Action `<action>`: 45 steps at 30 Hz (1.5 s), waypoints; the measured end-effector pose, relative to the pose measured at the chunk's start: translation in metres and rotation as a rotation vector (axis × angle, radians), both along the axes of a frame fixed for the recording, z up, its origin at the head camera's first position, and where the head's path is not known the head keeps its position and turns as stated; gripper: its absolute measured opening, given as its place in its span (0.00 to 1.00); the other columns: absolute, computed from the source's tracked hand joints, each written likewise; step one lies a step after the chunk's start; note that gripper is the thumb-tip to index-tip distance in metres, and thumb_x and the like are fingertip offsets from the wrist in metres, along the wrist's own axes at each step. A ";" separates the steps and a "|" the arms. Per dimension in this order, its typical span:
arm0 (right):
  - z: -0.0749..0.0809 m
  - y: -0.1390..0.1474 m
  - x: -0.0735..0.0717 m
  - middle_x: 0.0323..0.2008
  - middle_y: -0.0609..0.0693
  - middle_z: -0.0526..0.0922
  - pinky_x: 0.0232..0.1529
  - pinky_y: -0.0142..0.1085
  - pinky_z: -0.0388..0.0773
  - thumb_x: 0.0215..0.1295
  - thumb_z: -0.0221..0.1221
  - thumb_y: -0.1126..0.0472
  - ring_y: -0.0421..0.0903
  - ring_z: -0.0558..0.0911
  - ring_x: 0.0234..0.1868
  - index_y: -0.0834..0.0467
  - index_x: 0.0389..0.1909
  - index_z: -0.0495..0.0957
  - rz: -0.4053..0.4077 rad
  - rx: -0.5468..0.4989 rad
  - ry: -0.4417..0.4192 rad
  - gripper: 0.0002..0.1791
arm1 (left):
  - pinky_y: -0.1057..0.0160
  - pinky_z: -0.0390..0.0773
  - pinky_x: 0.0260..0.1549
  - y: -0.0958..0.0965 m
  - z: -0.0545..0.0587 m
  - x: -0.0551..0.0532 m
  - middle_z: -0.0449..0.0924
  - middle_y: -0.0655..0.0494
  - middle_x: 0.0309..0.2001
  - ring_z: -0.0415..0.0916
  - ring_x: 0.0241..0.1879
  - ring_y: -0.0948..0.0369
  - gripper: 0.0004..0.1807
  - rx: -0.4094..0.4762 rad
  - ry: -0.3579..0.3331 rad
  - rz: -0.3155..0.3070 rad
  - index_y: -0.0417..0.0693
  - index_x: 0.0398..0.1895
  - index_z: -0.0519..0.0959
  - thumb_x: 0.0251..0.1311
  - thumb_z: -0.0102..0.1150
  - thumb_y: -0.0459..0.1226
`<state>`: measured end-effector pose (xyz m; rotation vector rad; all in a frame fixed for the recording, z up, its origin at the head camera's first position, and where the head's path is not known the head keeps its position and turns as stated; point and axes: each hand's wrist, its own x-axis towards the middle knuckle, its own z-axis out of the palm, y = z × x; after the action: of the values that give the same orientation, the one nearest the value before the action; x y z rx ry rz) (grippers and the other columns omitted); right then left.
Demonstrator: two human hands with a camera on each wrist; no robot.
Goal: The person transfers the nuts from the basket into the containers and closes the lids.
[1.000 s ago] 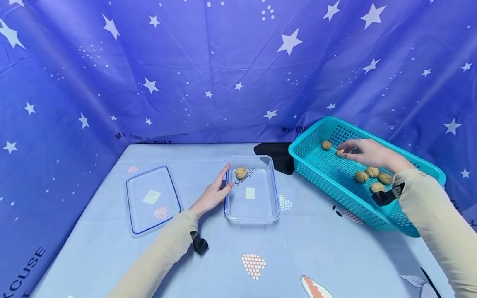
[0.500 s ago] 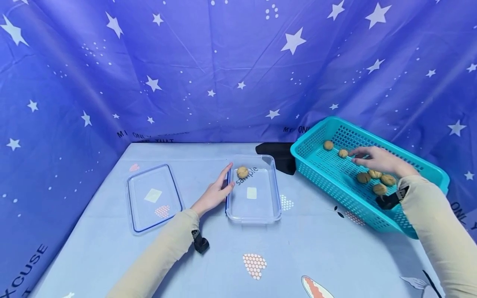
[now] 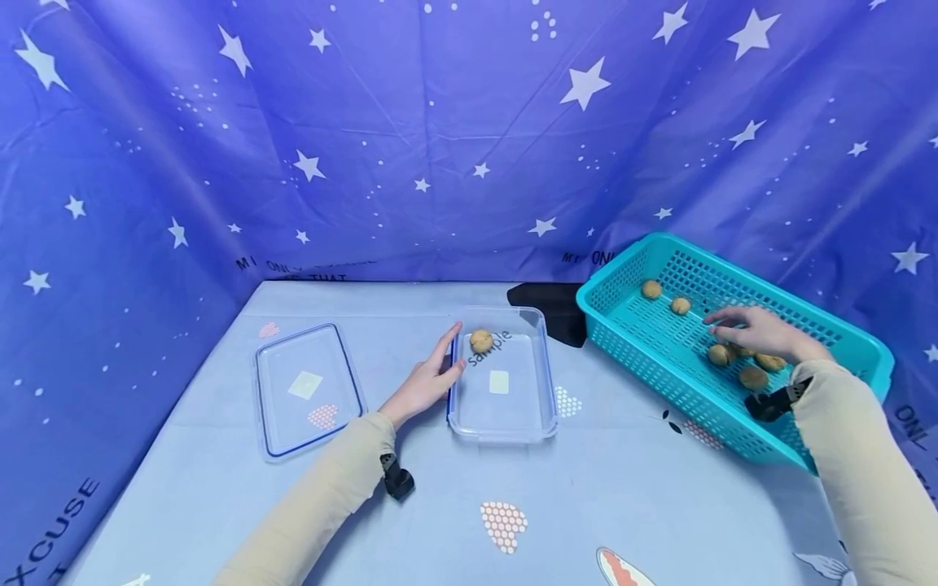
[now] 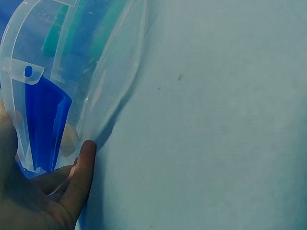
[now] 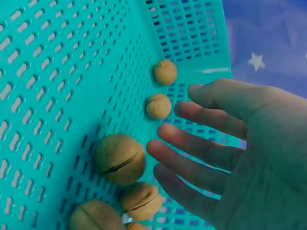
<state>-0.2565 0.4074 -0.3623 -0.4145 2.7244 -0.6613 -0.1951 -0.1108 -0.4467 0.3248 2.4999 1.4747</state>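
My left hand (image 3: 422, 389) rests against the left side of a clear plastic food container (image 3: 506, 423), its fingers touching the wall by the blue latch (image 4: 45, 124). One walnut (image 3: 481, 341) lies inside the container, near its far left corner. My right hand (image 3: 762, 332) hovers inside a turquoise perforated basket (image 3: 652, 382) with fingers spread and nothing held. Below and beside it several walnuts sit in a cluster, among them a cracked-looking walnut (image 5: 120, 159). Two more, a walnut (image 3: 651, 290) and another walnut (image 3: 681, 305), lie toward the basket's far left end.
The container's clear lid (image 3: 308, 391), edged in blue, lies flat to the left. A black flat item (image 3: 545, 305) lies between container and basket. Behind the pale blue tablecloth (image 3: 410, 529) hangs a purple star-print curtain (image 3: 410, 106).
My right hand has drawn back to the right from the small walnut it was touching, toward the cluster, leaving that walnut in the basket. The left hand stays at the container.
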 end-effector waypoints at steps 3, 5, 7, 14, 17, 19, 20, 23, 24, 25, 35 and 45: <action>-0.005 0.009 0.002 0.55 0.78 0.69 0.44 0.60 0.75 0.77 0.44 0.59 0.72 0.72 0.52 0.73 0.63 0.64 -0.032 -0.002 -0.021 0.24 | 0.56 0.81 0.38 0.001 0.000 0.000 0.66 0.35 0.65 0.81 0.37 0.51 0.36 -0.008 0.005 0.001 0.73 0.77 0.43 0.72 0.47 0.46; -0.006 0.012 0.002 0.56 0.79 0.68 0.44 0.60 0.74 0.77 0.43 0.58 0.73 0.71 0.53 0.74 0.63 0.63 -0.046 -0.004 -0.034 0.25 | 0.56 0.81 0.38 0.001 0.000 -0.001 0.66 0.36 0.65 0.81 0.37 0.51 0.36 -0.009 0.004 0.003 0.74 0.77 0.43 0.72 0.47 0.46; -0.008 0.014 0.002 0.57 0.79 0.67 0.44 0.61 0.74 0.77 0.44 0.57 0.73 0.71 0.53 0.72 0.64 0.63 -0.061 -0.005 -0.052 0.25 | 0.55 0.81 0.39 0.000 0.000 -0.001 0.66 0.36 0.65 0.82 0.38 0.50 0.36 -0.011 0.004 0.005 0.74 0.77 0.43 0.72 0.47 0.46; -0.014 0.014 0.000 0.54 0.74 0.73 0.47 0.58 0.75 0.74 0.50 0.60 0.69 0.73 0.53 0.74 0.62 0.65 -0.032 -0.041 -0.118 0.24 | 0.55 0.81 0.38 0.000 -0.001 -0.002 0.68 0.36 0.63 0.81 0.32 0.53 0.37 0.001 0.008 -0.003 0.72 0.77 0.43 0.72 0.47 0.46; -0.016 0.013 0.001 0.54 0.75 0.71 0.46 0.57 0.75 0.72 0.53 0.62 0.71 0.72 0.53 0.75 0.61 0.65 -0.020 -0.034 -0.120 0.24 | 0.56 0.80 0.37 0.000 -0.001 -0.003 0.71 0.38 0.61 0.81 0.29 0.55 0.37 0.010 0.009 -0.006 0.71 0.77 0.43 0.72 0.48 0.46; -0.017 0.013 0.001 0.56 0.76 0.69 0.46 0.58 0.75 0.70 0.55 0.62 0.72 0.69 0.55 0.75 0.60 0.66 -0.027 -0.021 -0.125 0.25 | 0.57 0.80 0.37 0.000 -0.001 -0.003 0.72 0.38 0.60 0.81 0.30 0.56 0.37 0.019 0.007 -0.005 0.70 0.77 0.43 0.72 0.48 0.45; -0.017 0.013 0.001 0.57 0.77 0.67 0.46 0.58 0.74 0.70 0.55 0.61 0.73 0.68 0.55 0.75 0.60 0.66 -0.029 -0.020 -0.129 0.25 | 0.57 0.81 0.37 0.000 -0.001 -0.003 0.71 0.38 0.61 0.81 0.31 0.56 0.37 0.020 0.006 -0.004 0.70 0.77 0.43 0.72 0.48 0.45; -0.019 0.012 -0.001 0.57 0.77 0.66 0.47 0.59 0.74 0.69 0.56 0.62 0.74 0.67 0.56 0.75 0.60 0.65 -0.034 -0.033 -0.138 0.26 | 0.56 0.82 0.38 0.000 -0.001 -0.003 0.70 0.36 0.61 0.82 0.34 0.54 0.36 0.023 0.003 -0.001 0.70 0.77 0.44 0.72 0.48 0.45; -0.021 0.011 -0.001 0.57 0.77 0.66 0.47 0.59 0.74 0.69 0.56 0.62 0.74 0.67 0.56 0.76 0.61 0.65 -0.034 -0.037 -0.137 0.26 | 0.56 0.82 0.38 0.000 -0.002 -0.003 0.70 0.36 0.62 0.82 0.35 0.53 0.37 0.025 0.002 0.000 0.71 0.77 0.43 0.72 0.48 0.45; -0.022 0.010 -0.002 0.56 0.77 0.67 0.47 0.58 0.75 0.69 0.56 0.63 0.73 0.69 0.55 0.76 0.60 0.65 -0.032 -0.043 -0.135 0.26 | 0.56 0.82 0.38 0.000 -0.002 -0.003 0.69 0.36 0.62 0.82 0.36 0.53 0.37 0.025 0.001 0.000 0.71 0.77 0.43 0.72 0.48 0.45; -0.026 0.006 -0.005 0.52 0.72 0.73 0.44 0.51 0.80 0.68 0.57 0.62 0.61 0.78 0.47 0.76 0.59 0.67 -0.054 -0.068 -0.128 0.25 | 0.56 0.81 0.38 0.001 -0.001 -0.001 0.71 0.37 0.62 0.82 0.34 0.54 0.36 0.021 0.001 0.006 0.71 0.77 0.44 0.72 0.48 0.45; -0.020 -0.001 -0.003 0.53 0.72 0.72 0.45 0.56 0.76 0.70 0.56 0.61 0.67 0.72 0.52 0.75 0.60 0.66 -0.052 -0.058 -0.060 0.26 | 0.55 0.81 0.39 0.001 -0.001 -0.001 0.71 0.37 0.61 0.82 0.33 0.54 0.36 0.014 0.009 0.006 0.70 0.77 0.44 0.72 0.47 0.45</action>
<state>-0.2591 0.4067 -0.3820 -0.3331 2.6724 -0.7555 -0.1965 -0.1102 -0.4479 0.3278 2.5008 1.4967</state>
